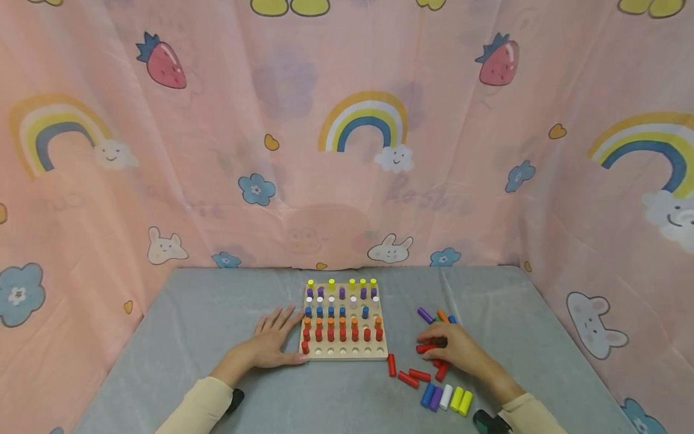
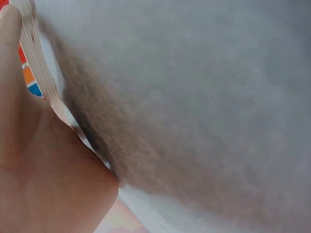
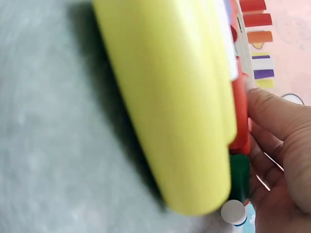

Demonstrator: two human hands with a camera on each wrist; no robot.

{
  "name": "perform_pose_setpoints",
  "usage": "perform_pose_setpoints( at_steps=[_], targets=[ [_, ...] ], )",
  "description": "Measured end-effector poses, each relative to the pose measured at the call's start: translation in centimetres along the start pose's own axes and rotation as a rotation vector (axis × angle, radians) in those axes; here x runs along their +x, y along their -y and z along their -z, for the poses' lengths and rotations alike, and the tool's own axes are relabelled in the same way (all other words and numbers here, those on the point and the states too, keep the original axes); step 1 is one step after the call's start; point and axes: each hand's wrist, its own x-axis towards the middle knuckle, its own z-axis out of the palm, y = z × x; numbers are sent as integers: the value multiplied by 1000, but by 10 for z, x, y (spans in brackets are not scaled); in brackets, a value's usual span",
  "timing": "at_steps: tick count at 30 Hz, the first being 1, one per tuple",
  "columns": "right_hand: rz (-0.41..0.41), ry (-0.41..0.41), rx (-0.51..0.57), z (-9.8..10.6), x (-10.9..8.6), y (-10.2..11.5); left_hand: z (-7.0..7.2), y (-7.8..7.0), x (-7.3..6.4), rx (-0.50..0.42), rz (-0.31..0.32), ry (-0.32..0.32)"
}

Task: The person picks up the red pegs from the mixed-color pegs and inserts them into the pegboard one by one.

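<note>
A light wooden pegboard [image 1: 347,358] stands on the table with rows of yellow, purple, white, blue, orange and red pegs upright in it. Only one red peg [image 1: 305,348] stands in its front row, at the left end. My left hand [image 1: 269,345] rests with fingers spread against the board's left edge; the left wrist view shows the thumb along that edge. To the right of the board, my right hand [image 1: 461,351] pinches a red peg [image 1: 425,349] between thumb and fingers, low over a loose pile. The fingertips are partly hidden.
Several loose red pegs [image 1: 420,375] lie near the board's front right corner. Blue, purple, white and yellow pegs [image 1: 465,402] lie side by side nearer me. A purple peg [image 1: 425,315] and an orange peg [image 1: 443,316] lie beyond the right hand. A pink printed curtain [image 1: 347,205] hangs behind the table.
</note>
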Motion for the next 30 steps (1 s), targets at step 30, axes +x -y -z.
perform_pose_setpoints(
  at_steps=[30],
  targets=[
    [-51, 62, -17, 1, 2, 8, 7, -9, -2, 37, 44, 29]
  ],
)
